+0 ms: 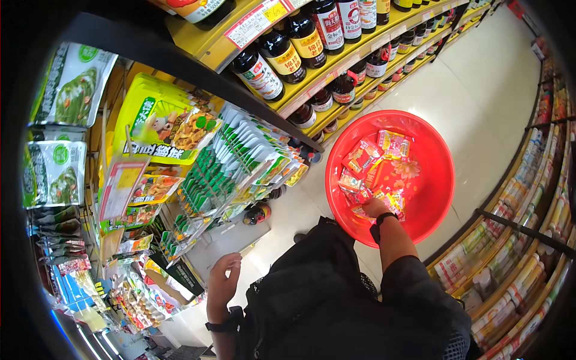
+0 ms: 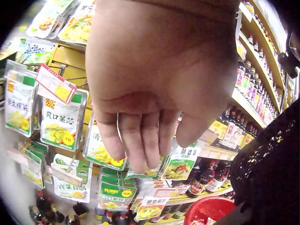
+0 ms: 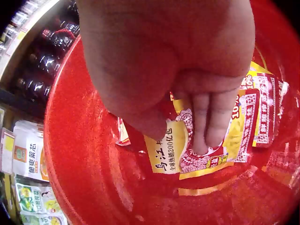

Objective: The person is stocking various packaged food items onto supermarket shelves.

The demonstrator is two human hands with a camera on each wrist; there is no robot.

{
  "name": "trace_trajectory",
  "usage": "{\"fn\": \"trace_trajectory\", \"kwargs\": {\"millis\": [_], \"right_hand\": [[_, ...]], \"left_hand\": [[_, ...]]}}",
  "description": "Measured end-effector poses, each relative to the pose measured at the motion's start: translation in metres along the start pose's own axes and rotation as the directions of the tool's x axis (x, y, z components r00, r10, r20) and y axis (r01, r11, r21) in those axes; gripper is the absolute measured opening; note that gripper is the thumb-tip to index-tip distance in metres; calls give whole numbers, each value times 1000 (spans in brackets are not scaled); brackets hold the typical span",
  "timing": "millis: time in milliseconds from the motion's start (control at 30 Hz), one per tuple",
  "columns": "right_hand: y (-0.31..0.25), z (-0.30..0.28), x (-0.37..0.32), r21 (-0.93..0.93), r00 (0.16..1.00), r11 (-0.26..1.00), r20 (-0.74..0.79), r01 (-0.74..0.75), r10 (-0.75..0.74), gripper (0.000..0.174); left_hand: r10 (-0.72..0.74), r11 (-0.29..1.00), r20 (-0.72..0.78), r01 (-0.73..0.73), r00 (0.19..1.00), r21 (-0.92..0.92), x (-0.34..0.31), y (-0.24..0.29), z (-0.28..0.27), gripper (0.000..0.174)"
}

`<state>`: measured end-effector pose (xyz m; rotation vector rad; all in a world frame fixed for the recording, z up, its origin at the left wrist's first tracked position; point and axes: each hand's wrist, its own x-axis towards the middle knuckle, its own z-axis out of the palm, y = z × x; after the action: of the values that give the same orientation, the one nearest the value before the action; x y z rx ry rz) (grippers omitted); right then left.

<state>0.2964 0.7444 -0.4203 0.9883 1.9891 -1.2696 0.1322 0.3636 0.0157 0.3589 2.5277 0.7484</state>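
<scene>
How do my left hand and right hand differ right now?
The left hand is empty, fingers loose, beside the hanging packets; the right hand is inside the red basin. The left hand touches nothing; the right hand's fingers curl on a red and yellow packet. Both wear a black wrist strap.

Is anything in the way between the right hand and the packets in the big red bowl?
No, nothing visible is in the way. The right hand is down inside the round red plastic basin, and its fingers hang right over a yellow-and-red printed packet. I cannot tell whether they touch it.
</scene>
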Motion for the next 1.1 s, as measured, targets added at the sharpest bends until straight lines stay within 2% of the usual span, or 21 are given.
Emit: {"fn": "trace_trajectory", "kwargs": {"millis": [100,133,167,233,300,333,367,467,567,633,667,700,767,800,867,900,933,967,1033,1067,1100], "right_hand": [[-16,-17,-17,-144,999,989,46,19,-12,43],[-40,-34,-50,-80,997,995,-42,62,-66,45],[-32,-29,-39,0,999,999,4,32,-32,42],[-88,-66,-105,187,998,981,36,49,-56,39],[-68,-48,-78,304,987,941,-113,147,-117,33],[-81,-55,-92,456,968,855,-105,249,-226,31],[-96,-64,-111,545,956,786,-132,291,-263,26],[-150,-94,-177,568,876,668,-271,480,-399,17],[-216,-115,-274,391,520,370,-413,843,-747,25],[-260,-126,-343,177,271,221,-347,959,-898,32],[-275,-121,-364,194,259,204,-327,960,-909,36],[-291,-123,-382,111,155,132,-230,985,-961,39],[-309,-108,-399,85,143,134,-116,987,-983,42],[-315,-96,-402,109,164,151,-121,982,-979,43],[-324,-78,-407,144,186,169,-116,975,-976,40],[-325,-71,-410,144,233,217,-109,966,-966,39],[-326,-64,-413,145,283,267,-103,953,-954,38],[-326,-57,-416,148,334,318,-100,937,-937,38],[-330,-49,-415,76,324,316,-118,946,-939,37],[-336,-47,-418,34,326,324,-144,945,-935,38],[-340,-44,-421,-8,325,331,-165,944,-931,38]], "left_hand": [[34,997,35,-32,999,-66,-3,-5,2,19],[51,993,36,-47,998,-107,-1,-9,3,20],[84,994,65,-79,994,-76,2,-12,3,22],[119,993,101,-117,988,-32,6,-12,2,23],[174,979,134,-157,976,-131,12,-14,4,24],[222,970,158,-201,962,-134,16,-12,4,24],[268,960,185,-245,945,-137,20,-12,6,24],[383,895,265,-284,885,-345,38,-18,14,25],[484,780,400,-176,779,-600,60,-20,19,50],[561,675,471,-47,680,-736,64,5,5,61],[600,618,498,32,625,-785,63,20,-3,67],[654,552,464,43,598,-833,59,32,-9,71],[741,400,367,69,562,-914,47,54,-18,79],[757,343,298,35,582,-939,44,64,-21,68],[736,454,240,-199,633,-868,44,53,-28,57],[724,507,211,-300,657,-808,44,50,-30,52],[705,457,203,-216,679,-863,35,52,-35,45],[708,458,195,-232,679,-858,34,45,-35,45],[714,464,184,-260,676,-847,32,30,-34,43],[730,466,151,-324,667,-823,34,22,-35,51],[712,420,102,-305,694,-855,31,18,-38,55]]}}
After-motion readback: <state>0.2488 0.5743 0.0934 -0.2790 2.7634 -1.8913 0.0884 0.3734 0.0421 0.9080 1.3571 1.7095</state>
